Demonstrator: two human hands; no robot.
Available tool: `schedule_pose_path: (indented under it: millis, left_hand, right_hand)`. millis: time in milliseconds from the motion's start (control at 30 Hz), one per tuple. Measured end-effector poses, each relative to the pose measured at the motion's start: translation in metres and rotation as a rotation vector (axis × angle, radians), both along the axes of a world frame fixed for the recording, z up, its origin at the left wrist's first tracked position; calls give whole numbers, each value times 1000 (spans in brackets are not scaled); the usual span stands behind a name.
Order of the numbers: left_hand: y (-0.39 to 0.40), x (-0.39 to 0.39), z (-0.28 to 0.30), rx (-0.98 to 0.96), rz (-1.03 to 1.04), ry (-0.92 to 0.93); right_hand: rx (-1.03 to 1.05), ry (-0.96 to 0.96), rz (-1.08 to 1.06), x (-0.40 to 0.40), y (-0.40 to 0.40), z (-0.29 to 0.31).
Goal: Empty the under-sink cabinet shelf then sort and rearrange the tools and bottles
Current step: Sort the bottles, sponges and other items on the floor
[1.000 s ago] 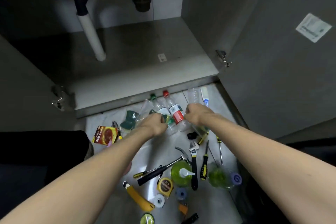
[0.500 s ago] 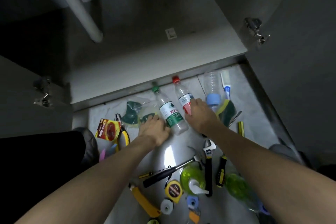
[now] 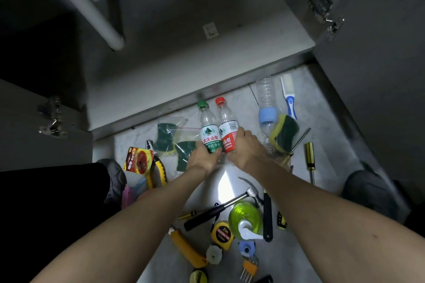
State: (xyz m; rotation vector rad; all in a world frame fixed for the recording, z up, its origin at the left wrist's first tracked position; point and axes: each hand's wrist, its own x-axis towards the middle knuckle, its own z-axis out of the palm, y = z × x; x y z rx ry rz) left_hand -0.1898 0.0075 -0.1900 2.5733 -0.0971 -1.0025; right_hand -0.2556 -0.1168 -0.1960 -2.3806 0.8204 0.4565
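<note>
Cabinet shelf (image 3: 184, 37) bare; everything out on floor (image 3: 326, 145). Half a second ago your hands were only reaching. Now left hand (image 3: 202, 158) grips green-cap bottle (image 3: 208, 128), right hand (image 3: 246, 149) grips red-cap bottle (image 3: 226, 131), both raised side by side, touching: emptying looks done, bottle sorting looks under way. Count: two bottles in your grip, one blue-cap bottle (image 3: 266, 103) lying beside, one green soap dispenser (image 3: 246, 216), one hammer (image 3: 230, 204), one tape measure (image 3: 222, 233).

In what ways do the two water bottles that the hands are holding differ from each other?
The green-capped bottle has a green and white label and sits in the left hand; the red-capped bottle has a red and white label and sits in the right hand. Both are clear plastic, gripped low, side by side, with caps toward the cabinet.
</note>
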Motion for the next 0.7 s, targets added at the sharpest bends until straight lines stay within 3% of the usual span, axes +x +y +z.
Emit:
schedule_pose_path:
  millis: [233, 433, 700]
  left_hand:
    - [8, 5, 43, -129, 187, -37]
    - [24, 12, 98, -185, 196, -56]
    - [46, 23, 203, -390, 196, -293]
  right_hand:
    - [52, -152, -137, -1, -7, 32]
    - [-16, -272, -158, -13, -25, 92]
    - [-154, -765, -279, -14, -23, 223]
